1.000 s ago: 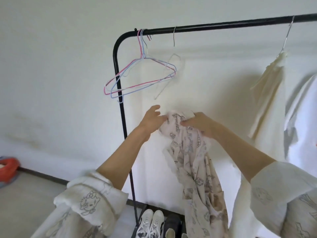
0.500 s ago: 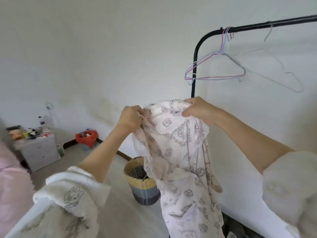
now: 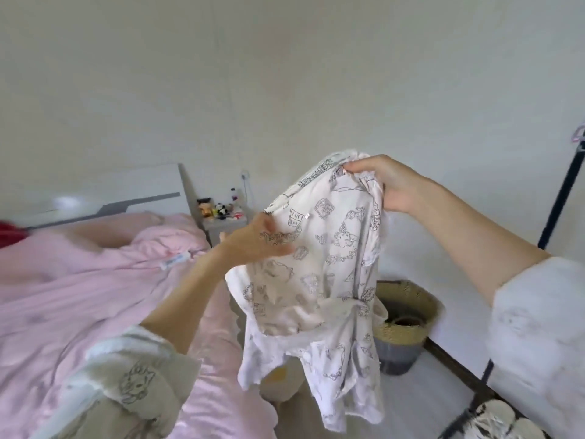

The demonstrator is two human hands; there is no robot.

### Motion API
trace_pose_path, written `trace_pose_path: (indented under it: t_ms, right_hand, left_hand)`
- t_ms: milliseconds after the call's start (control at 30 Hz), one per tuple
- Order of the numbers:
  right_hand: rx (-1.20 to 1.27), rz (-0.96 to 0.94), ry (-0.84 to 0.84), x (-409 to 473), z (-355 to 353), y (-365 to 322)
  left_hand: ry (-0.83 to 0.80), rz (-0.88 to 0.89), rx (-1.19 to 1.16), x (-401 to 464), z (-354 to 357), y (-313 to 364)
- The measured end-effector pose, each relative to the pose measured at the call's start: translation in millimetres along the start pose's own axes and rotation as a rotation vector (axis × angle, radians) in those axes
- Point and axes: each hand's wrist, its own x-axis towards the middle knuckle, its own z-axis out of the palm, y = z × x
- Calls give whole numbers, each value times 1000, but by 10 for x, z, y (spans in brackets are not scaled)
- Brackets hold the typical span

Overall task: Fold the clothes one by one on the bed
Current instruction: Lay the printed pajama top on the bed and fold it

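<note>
**Printed top held up in the air beside the bed**

The right hand [image 3: 384,188] pinches the top edge of the white printed top [image 3: 319,274], fingers curled round a bunched bit of cloth, and that is the highest point of the garment. From there the top hangs down in loose folds, its lower hem dangling free above the floor, touching nothing. The left hand [image 3: 256,242] is lower, on the bed side of the top, fingers spread against the cloth at mid-height; it is blurred, so whether it really grips or only presses flat on the fabric I cannot tell.

The bed [image 3: 79,280], with its pink cover, lies just beside the top, on the left hand's side, its near edge running right under the left forearm. A wide flat stretch of cover is open there. On the far side of the top from the bed, a woven basket [image 3: 408,315] stands on the floor near the wall. Beyond the bed's head end sits a small nightstand [image 3: 223,224] with little things on it.
</note>
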Motion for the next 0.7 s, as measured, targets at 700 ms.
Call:
trace_pose_path:
  t_ms: [700]
  right_hand:
    - [-21, 56, -401, 735, 1079, 373]
  left_hand:
    - [832, -399, 260, -1152, -811, -1136]
